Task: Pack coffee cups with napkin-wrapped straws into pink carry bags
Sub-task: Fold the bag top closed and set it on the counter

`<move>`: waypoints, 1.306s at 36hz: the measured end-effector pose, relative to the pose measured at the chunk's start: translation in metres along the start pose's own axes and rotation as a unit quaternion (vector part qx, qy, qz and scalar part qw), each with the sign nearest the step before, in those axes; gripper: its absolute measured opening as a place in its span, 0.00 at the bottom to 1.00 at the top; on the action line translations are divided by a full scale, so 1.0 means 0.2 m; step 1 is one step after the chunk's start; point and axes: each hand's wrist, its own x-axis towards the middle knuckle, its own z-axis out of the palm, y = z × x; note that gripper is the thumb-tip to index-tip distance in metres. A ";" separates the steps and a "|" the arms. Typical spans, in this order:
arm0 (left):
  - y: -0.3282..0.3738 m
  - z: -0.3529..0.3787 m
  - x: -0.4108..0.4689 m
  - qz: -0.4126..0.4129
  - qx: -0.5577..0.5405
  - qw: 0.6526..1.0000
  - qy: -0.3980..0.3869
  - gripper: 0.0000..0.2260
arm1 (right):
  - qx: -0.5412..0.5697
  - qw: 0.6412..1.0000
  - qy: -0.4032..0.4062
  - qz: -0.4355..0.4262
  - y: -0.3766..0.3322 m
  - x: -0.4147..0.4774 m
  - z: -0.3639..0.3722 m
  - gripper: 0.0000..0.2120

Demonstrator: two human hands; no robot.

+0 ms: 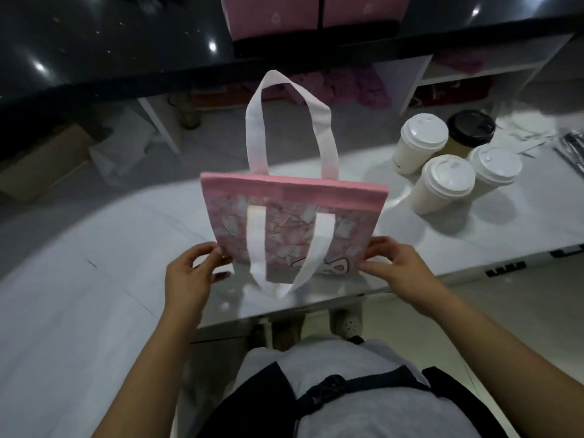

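Note:
A flat pink carry bag [347, 226] with a printed front and two pale handles hangs in the air over the white table [94, 263]. My left hand [192, 273] pinches its lower left edge. My right hand [395, 263] pinches its lower right edge. One handle stands up above the bag, the other droops down its front. To the right stand several lidded coffee cups: three with white lids [442, 184] and one with a black lid [471, 128]. Pale wrapped pieces [524, 134] lie behind the cups, too blurred to tell apart.
A black glossy counter [126, 58] runs across the back, with pink bags [309, 14] standing on it. Shelving [474, 71] and cardboard boxes [41, 165] sit below it. The table's front edge [316, 308] is close to my body.

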 end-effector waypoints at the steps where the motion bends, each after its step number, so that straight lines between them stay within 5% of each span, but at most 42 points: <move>1: 0.01 0.00 0.03 0.002 -0.005 1.000 0.004 0.05 | -0.008 1.000 -0.021 -0.008 0.00 -0.02 0.00 0.08; 4: 0.07 0.00 0.13 -0.003 -0.069 0.998 0.012 0.07 | -0.002 0.998 -0.048 -0.040 -0.01 -0.06 -0.04 0.04; 9: 0.13 0.06 0.18 -0.075 -0.255 0.964 0.025 0.19 | 0.081 0.994 0.052 -0.050 -0.08 0.00 -0.19 0.08; 13: 0.04 0.16 0.05 -0.099 -0.240 0.965 0.039 0.16 | 0.090 0.993 0.068 -0.024 -0.12 0.13 -0.21 0.08; 19: -0.05 0.32 -0.12 -0.112 -0.135 0.984 0.009 0.13 | 0.076 0.996 -0.047 0.028 -0.15 0.32 0.00 0.12; 24: -0.03 0.40 -0.12 -0.118 -0.112 0.985 -0.054 0.10 | 0.167 0.977 -0.078 0.109 -0.22 0.41 0.21 0.14; 28: 0.04 0.43 -0.13 -0.148 -0.123 0.979 -0.067 0.30 | 0.221 0.965 -0.069 0.127 -0.25 0.40 0.28 0.18; 30: 0.05 0.43 -0.12 -0.154 -0.138 0.976 -0.075 0.35 | 0.237 0.961 -0.073 0.123 -0.25 0.37 0.29 0.19; 41: 0.08 0.43 -0.06 -0.171 -0.163 0.963 -0.128 0.25 | 0.293 0.953 -0.046 0.062 -0.26 0.18 0.29 0.24; 47: 0.26 0.49 -0.06 -0.114 -0.132 0.963 -0.207 0.27 | 0.301 0.953 0.024 0.000 -0.41 0.04 0.18 0.29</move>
